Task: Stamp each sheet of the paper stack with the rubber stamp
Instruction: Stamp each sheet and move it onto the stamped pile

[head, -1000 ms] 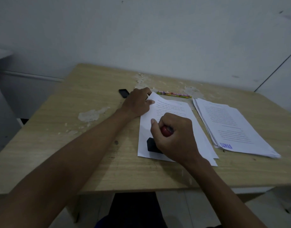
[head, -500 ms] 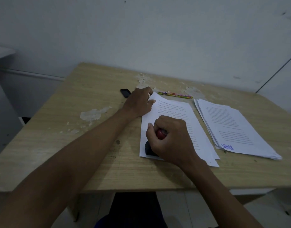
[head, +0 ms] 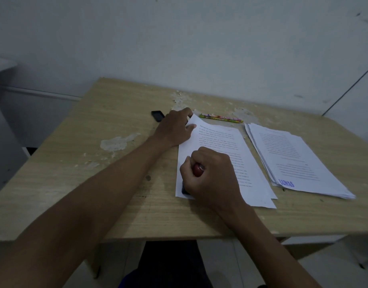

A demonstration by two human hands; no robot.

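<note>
The working paper stack (head: 220, 140) lies at the middle of the wooden table (head: 85, 167). My right hand (head: 212, 175) grips the rubber stamp (head: 198, 170) by its red handle. Its black base sits on the top sheet's near-left corner, mostly hidden under my fist. My left hand (head: 174, 127) pinches the slightly raised far-left corner of that sheet, thumb on top and fingers behind it. To the right lies a second stack (head: 295, 161) whose top sheet bears a blue stamp mark (head: 286, 183) at its near-left corner.
A small black object (head: 157, 116) lies just left of my left hand. Coloured pencils (head: 220, 118) lie beyond the sheets. The table stands against a white wall, and its top is chipped in pale patches.
My right hand has carried the stamp a little left and nearer, down onto the sheet's near-left corner. My left hand has stayed at the far corner.
</note>
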